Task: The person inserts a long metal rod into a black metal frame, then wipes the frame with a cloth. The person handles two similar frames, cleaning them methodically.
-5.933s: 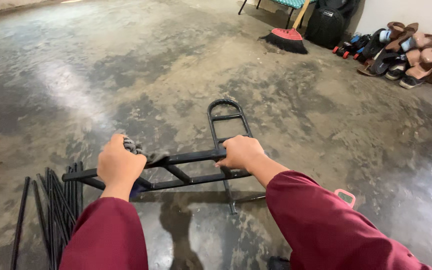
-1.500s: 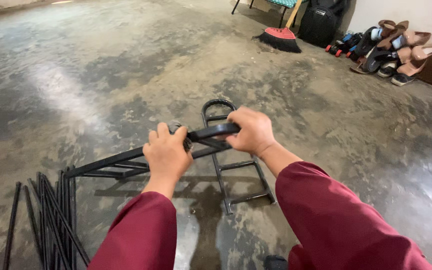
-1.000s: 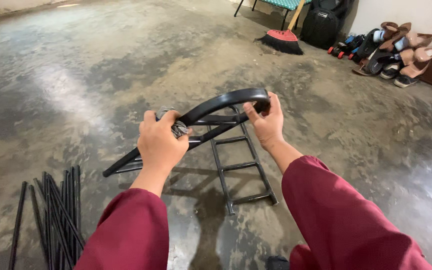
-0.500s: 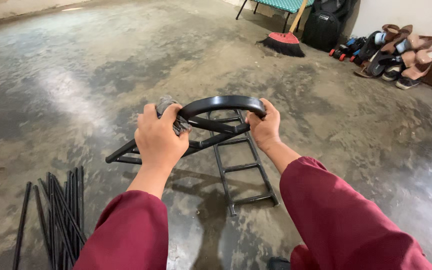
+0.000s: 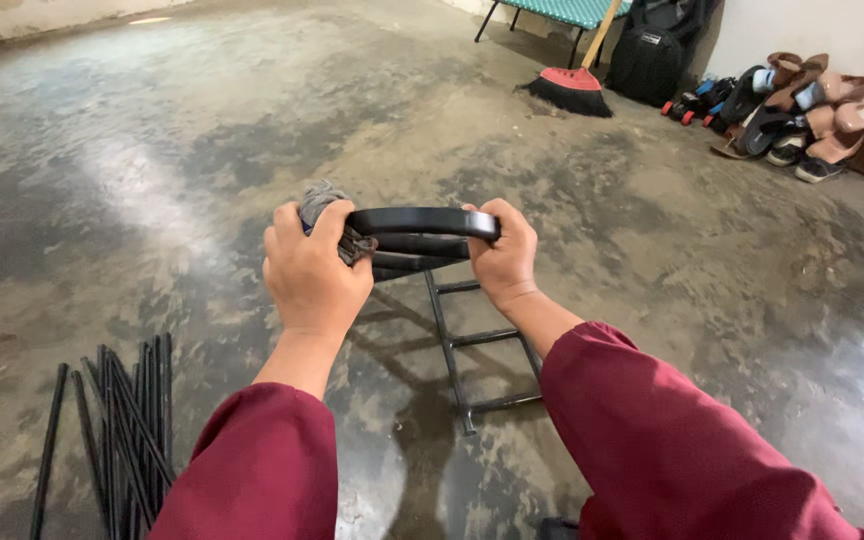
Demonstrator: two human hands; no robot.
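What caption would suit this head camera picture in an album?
Left hand, with a grey cloth, and right hand grip a black frame over a concrete floor.

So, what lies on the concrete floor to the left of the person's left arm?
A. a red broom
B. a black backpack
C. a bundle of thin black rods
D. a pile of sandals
C: the bundle of thin black rods lies on the floor by the left sleeve, while the red broom, sandals and black backpack are far off at the upper right, by the wall.
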